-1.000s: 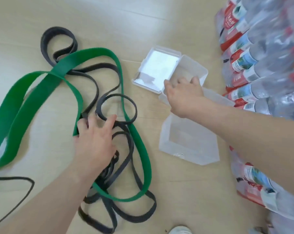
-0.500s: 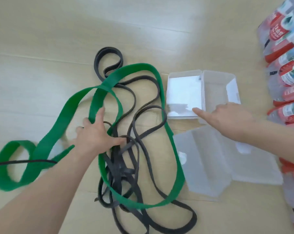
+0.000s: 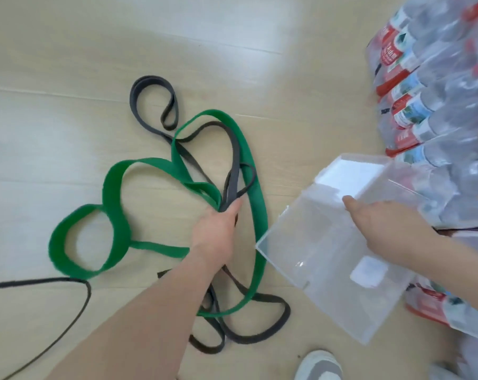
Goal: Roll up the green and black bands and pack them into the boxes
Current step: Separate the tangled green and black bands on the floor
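Green band (image 3: 114, 187) in left hand (image 3: 215, 231) (tangled)

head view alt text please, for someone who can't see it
A person's left hand grips a tangled green band and black band on a pale wooden floor, while the right hand holds a clear box tilted beside them. Shrink-wrapped water bottles lie stacked at the right.

Pale wood-plank floor (image 3: 67, 64), with bright glare near the top. Shrink-wrapped water bottle packs (image 3: 438, 91) are stacked at right.
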